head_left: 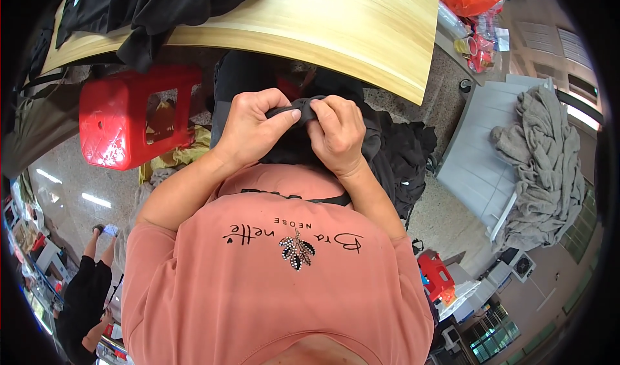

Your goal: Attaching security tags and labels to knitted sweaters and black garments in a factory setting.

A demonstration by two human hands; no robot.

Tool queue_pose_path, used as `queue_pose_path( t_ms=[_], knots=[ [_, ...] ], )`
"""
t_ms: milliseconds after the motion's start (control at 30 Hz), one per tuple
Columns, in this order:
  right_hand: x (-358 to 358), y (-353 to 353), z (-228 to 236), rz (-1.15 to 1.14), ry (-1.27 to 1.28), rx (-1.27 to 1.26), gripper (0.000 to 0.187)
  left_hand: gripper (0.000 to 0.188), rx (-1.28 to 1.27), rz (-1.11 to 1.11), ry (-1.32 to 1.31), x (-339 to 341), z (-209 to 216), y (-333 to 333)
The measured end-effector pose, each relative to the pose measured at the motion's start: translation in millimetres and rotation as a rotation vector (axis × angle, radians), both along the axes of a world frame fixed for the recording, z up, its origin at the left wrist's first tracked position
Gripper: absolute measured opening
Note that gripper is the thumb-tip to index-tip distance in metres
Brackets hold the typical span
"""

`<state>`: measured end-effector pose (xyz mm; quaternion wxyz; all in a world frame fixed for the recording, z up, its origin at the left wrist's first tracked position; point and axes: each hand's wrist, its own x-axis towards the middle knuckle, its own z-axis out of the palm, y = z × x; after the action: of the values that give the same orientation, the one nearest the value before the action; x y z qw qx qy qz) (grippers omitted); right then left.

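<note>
The person's left grip and right grip both pinch the dark cloth, thumbs close together, over the lap near the edge of the wooden surface. Black garments lie on that surface; a red stool is at the left.

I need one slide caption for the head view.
Left hand and right hand pinch dark cloth near a yellowish table.

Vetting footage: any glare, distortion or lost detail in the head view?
Head view: glare on the red stool and floor; the wooden table bows at its edge; corners go black; fingers look sharp, the dark cloth they pinch shows little detail.
</note>
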<state>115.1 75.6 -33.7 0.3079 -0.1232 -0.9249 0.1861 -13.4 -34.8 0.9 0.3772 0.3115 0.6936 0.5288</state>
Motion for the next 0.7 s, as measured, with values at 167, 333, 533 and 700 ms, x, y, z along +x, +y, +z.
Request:
queue_pose_path(
  t_ms=[167,333,533,700],
  knots=[
    [-2,-2,7,0.089,0.028,-0.243,0.032,0.013,-0.025,-0.014,-0.003,-2,4,-1],
    [-4,-1,9,0.012,-0.06,-0.032,0.029,0.013,-0.042,-0.061,-0.004,-2,9,-3],
    [10,10,3,0.043,-0.06,-0.686,0.012,0.01,0.031,-0.039,0.004,-2,5,-7],
    [4,1,18,0.107,-0.045,-0.446,0.018,0.01,0.002,-0.072,-0.015,0,10,-8]
  ],
)
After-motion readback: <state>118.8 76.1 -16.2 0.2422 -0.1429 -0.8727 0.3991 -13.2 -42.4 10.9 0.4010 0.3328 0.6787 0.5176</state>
